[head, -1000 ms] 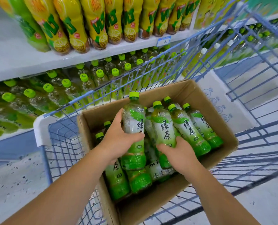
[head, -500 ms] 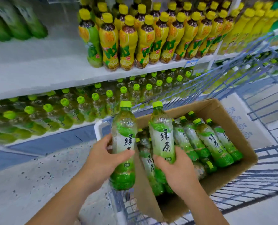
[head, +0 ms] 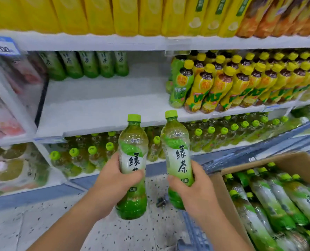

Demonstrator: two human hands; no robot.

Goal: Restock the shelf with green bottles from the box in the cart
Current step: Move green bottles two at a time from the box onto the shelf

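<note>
In the head view we are facing a white shelf [head: 99, 105] where a back row [head: 85, 64] of green tea bottles is standing along the rear edge, towards the left, while yellow-capped bottles [head: 223, 84] are crowding the right end. Green-capped bottles [head: 223, 131] are filling the level beneath, partly hidden behind what we are holding. At the lower right the cardboard box [head: 221, 187] is sitting in the blue wire cart [head: 192, 229], with the boxed bottles [head: 270, 200] lying slanted inside it. Our left hand [head: 112, 182] is wrapping its fingers and thumb round the lower middle of the left bottle [head: 132, 154]. Our right hand [head: 195, 192] is gripping the right bottle [head: 176, 147] the same way. Both bottles are standing nearly upright just beside each other without touching, clear of the box and above the speckled floor [head: 41, 223], their caps reaching up to the shelf's front edge. They are clear plastic with round lime-green screw caps, waisted bodies, glossy green-and-white wrap labels with dark characters, and deep green bases.
</note>
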